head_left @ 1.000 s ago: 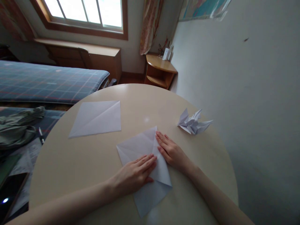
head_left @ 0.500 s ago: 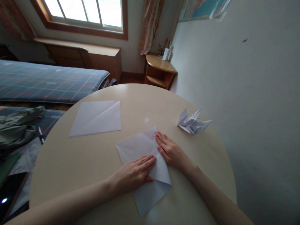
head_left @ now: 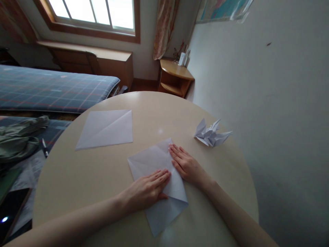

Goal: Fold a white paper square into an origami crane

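Observation:
A creased white sheet of paper point(head_left: 150, 159) lies on the round cream table point(head_left: 102, 181), with its right side folded over toward the middle. My left hand point(head_left: 147, 188) rests flat across the middle of the sheet, fingers stretched out toward the right. Against the folded right part lies my right hand point(head_left: 186, 164), its fingers extended and its tips near the sheet's top corner. Both palms face down, hiding parts of the paper. Neither hand grips anything. A lower flap point(head_left: 164, 214) of the sheet spreads below the left hand.
Another white sheet point(head_left: 108, 128) with a diagonal crease lies at the table's back left. Several folded white paper figures point(head_left: 212, 133) sit clustered at the right. A plaid mattress point(head_left: 56, 89), a green cloth point(head_left: 20, 137) and a phone point(head_left: 14, 212) are left of the table.

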{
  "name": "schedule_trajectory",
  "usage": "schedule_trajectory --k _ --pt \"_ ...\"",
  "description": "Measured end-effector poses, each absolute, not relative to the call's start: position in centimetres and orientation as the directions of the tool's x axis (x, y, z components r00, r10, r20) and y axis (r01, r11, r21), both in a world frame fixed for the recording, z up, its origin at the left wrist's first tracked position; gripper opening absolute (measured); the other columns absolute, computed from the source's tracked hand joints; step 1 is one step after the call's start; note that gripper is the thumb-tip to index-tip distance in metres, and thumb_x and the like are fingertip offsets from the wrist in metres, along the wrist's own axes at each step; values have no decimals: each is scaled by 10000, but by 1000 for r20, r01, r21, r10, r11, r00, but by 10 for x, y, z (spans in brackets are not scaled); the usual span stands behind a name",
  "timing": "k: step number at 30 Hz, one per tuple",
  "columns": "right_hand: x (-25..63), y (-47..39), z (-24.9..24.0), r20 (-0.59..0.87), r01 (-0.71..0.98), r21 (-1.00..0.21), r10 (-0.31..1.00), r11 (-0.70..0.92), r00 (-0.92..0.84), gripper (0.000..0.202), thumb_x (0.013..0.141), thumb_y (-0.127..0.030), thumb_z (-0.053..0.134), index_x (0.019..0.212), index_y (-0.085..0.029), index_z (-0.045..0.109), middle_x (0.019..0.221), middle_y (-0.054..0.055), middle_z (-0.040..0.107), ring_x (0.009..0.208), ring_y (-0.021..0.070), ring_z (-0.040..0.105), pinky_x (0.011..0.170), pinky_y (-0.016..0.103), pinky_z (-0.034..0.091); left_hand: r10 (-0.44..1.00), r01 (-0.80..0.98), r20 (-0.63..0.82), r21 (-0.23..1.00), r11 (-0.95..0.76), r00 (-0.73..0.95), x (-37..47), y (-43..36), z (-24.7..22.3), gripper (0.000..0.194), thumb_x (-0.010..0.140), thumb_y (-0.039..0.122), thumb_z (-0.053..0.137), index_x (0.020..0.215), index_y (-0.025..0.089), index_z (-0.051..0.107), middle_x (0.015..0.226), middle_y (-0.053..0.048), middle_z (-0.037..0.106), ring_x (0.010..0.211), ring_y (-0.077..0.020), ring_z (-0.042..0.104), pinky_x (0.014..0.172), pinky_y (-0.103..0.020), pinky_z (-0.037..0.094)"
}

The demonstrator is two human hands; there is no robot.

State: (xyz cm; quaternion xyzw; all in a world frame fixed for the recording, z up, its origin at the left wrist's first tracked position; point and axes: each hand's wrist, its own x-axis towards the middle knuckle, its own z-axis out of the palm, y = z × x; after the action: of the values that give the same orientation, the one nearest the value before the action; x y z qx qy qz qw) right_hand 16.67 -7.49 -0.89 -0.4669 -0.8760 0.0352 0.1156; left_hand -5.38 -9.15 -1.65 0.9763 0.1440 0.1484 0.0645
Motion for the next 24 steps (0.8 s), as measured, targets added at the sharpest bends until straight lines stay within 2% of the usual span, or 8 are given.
schedule_trajectory --k 4,8,17,20,24 --pt "166 -75 -8 157 812 -151 825 563 -543 455 901 -192 320 1320 -38 406 1399 161 343 1325 219 272 1073 437 304 309 268 277 176 -947 910 -54 -92 -18 505 928 371 369 1227 -26 460 1275 -197 509 1218 -254 451 1027 -360 404" --pt "166 -76 -7 173 813 -163 827 559 -535 457 901 -197 332 1341 -89 389 1401 138 349 1328 203 268 1073 433 304 314 271 286 182 -945 905 -54 -92 -18 506 925 377 372 1222 -21 468 1269 -198 514 1214 -255 457 1028 -358 403" --pt "169 -65 -9 199 832 -145 839 536 -506 448 913 -219 332 1349 -129 384 1397 104 369 1325 195 281 1093 440 258 302 260 295 175 -950 906 -54 -93 -16 498 930 364 359 1212 -29 480 1261 -201 520 1203 -260 469 1014 -366 421" --pt "171 -58 -10 192 829 -177 845 530 -499 440 917 -220 322 1339 -121 398 1396 104 369 1324 192 285 1093 439 253 303 262 296 173 -950 906 -54 -93 -16 495 931 364 362 1215 -23 481 1265 -197 517 1204 -258 468 1020 -363 416" --pt "176 -50 -11 175 821 -266 863 505 -475 427 931 -242 302 1341 -172 396 1389 66 391 1323 176 287 1089 437 253 307 264 288 178 -948 907 -54 -93 -17 483 926 353 385 1218 -20 480 1275 -195 508 1213 -260 457 1022 -362 415"
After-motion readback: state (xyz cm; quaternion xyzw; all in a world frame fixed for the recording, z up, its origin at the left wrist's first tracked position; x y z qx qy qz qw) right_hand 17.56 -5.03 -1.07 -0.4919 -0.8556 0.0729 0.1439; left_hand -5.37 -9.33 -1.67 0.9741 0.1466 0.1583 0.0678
